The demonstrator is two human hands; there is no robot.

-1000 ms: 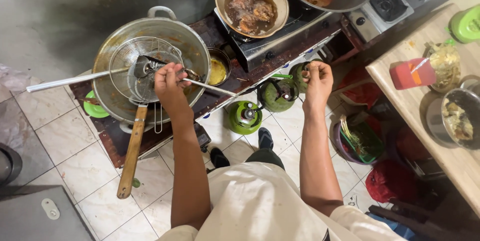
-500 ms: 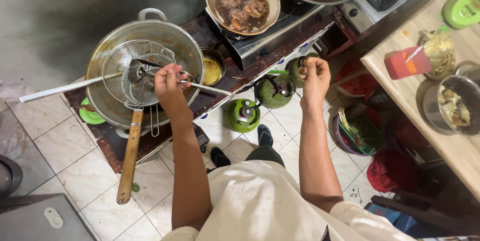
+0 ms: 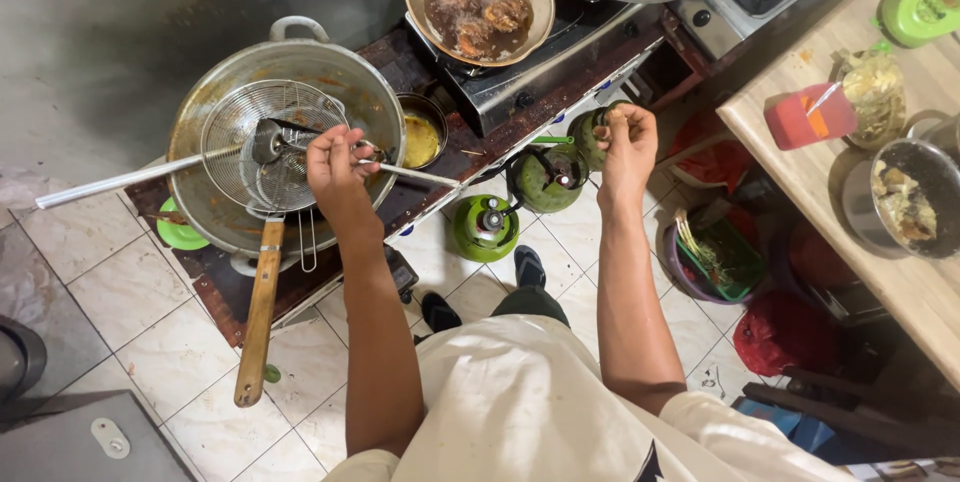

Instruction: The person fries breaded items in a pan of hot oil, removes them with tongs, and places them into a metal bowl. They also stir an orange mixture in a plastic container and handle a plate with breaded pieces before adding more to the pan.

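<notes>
My left hand (image 3: 335, 170) reaches over a large metal wok (image 3: 205, 107). Its fingertips are pinched at the bowl end of a metal spoon (image 3: 415, 174) that lies across the wok's rim. A round wire strainer (image 3: 240, 122) with a wooden handle (image 3: 258, 317) rests inside the wok, and a long-handled ladle (image 3: 130, 179) lies across it. My right hand (image 3: 625, 147) hovers in the air above green gas canisters (image 3: 485, 227), fingers curled shut. I cannot tell whether it holds anything small.
A small bowl of yellow sauce (image 3: 420, 140) stands beside the wok. On the stove (image 3: 560, 62), a pan (image 3: 478, 2) holds pieces frying in dark oil. At the right, a wooden table (image 3: 830, 182) carries a red cup, bowls of food and a green container. Bags and a basket crowd the tiled floor.
Both hands stay almost where they were. My right hand has lifted slightly toward the stove's edge. The view has drifted a little.
</notes>
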